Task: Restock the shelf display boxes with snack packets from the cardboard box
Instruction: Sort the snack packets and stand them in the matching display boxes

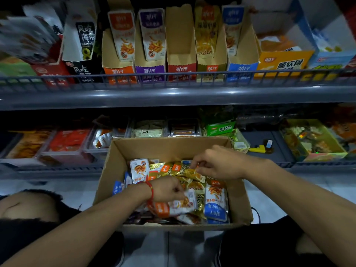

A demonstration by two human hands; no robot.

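An open cardboard box (119, 164) rests in front of me, part full of mixed snack packets: gold, orange-topped, blue-topped. My right hand (217, 164) is inside it, fingers pinched on a gold packet (189, 173). My left hand (166, 189), with a red string at the wrist, grips an orange-and-white packet (179, 206) lower in the pile. On the upper shelf stand several display boxes: orange (119, 54), purple (151, 53), an empty red one (181, 47), gold (211, 45) and blue (240, 51).
A grey wire rail (173, 78) fronts the upper shelf. The lower shelf behind the box holds trays of other snacks, a green pack (219, 129) and a yellow tool (259, 149). My knees flank the box on a tiled floor.
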